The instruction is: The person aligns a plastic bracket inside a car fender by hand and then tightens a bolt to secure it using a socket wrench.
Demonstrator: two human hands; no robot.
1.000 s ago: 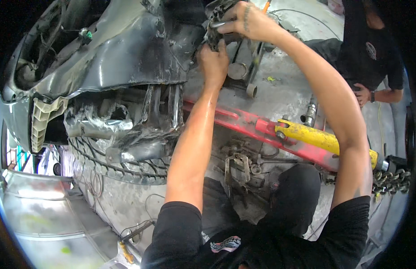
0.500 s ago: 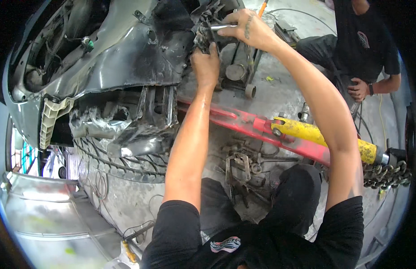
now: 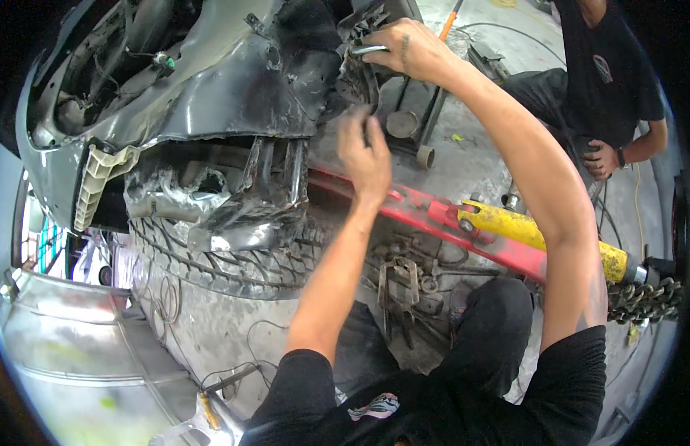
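My right hand point(image 3: 418, 52) is closed around a shiny chrome bar-shaped tool point(image 3: 371, 50); its end meets the torn metal point(image 3: 358, 74) at the front of a damaged car body, and its exact kind is hidden. My left hand point(image 3: 366, 157) is in the air just below that metal, fingers apart and a little blurred, with nothing in it. The dark, dented body panel point(image 3: 204, 104) spreads to the left of both hands. Underneath it hang a crumpled metal bracket point(image 3: 274, 175) and a tyre point(image 3: 226, 271).
A red beam point(image 3: 434, 223) with a yellow hydraulic cylinder point(image 3: 508, 224) crosses below my right arm. Chain point(image 3: 646, 299) hangs at its right end. Clamps point(image 3: 398, 282) lie between my knees. Another person point(image 3: 609, 82) crouches at the right. A silver panel point(image 3: 70, 357) stands lower left.
My left hand has let go of the torn metal and moved down and right. My right hand keeps its hold on the chrome tool. The view has shifted slightly.
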